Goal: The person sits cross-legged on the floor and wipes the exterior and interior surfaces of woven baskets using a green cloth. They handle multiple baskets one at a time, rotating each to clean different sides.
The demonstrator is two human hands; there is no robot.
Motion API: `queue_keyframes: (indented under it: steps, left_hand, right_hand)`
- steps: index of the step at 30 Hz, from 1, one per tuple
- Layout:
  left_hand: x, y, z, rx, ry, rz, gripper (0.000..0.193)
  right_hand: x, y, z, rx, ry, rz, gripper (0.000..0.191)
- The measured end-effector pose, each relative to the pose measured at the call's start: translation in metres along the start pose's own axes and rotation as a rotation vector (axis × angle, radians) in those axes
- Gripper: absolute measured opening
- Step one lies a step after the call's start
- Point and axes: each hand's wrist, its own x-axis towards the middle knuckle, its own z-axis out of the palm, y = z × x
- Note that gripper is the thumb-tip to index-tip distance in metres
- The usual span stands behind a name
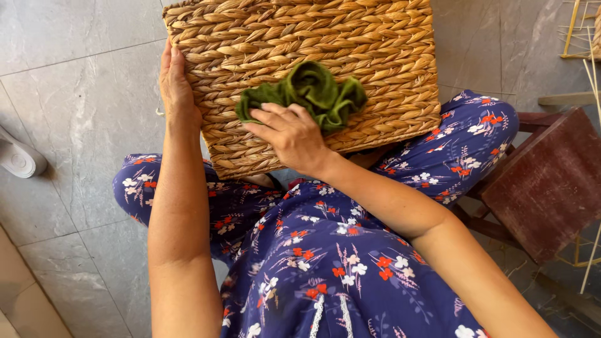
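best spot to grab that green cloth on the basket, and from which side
Probably the bunched, raised folds of the green cloth, taken from above. It lies crumpled on the flat woven face of the basket, so the folds stand up while the edges lie flat. The right hand already rests on its near edge; the left hand steadies the basket's side.
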Motion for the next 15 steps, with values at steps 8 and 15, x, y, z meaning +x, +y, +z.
queue_keyframes:
  steps: [8, 15]
  left_hand:
    - [-0.002, -0.003, 0.002, -0.029, -0.033, 0.021, 0.051]
    - [-0.004, -0.003, 0.002, 0.001, -0.032, 0.033, 0.051]
  right_hand:
    - [-0.034, 0.055, -0.028, -0.13, -0.041, 0.031, 0.033]
    - [-0.08, 0.12, -0.087, -0.327, -0.049, 0.252, 0.03]
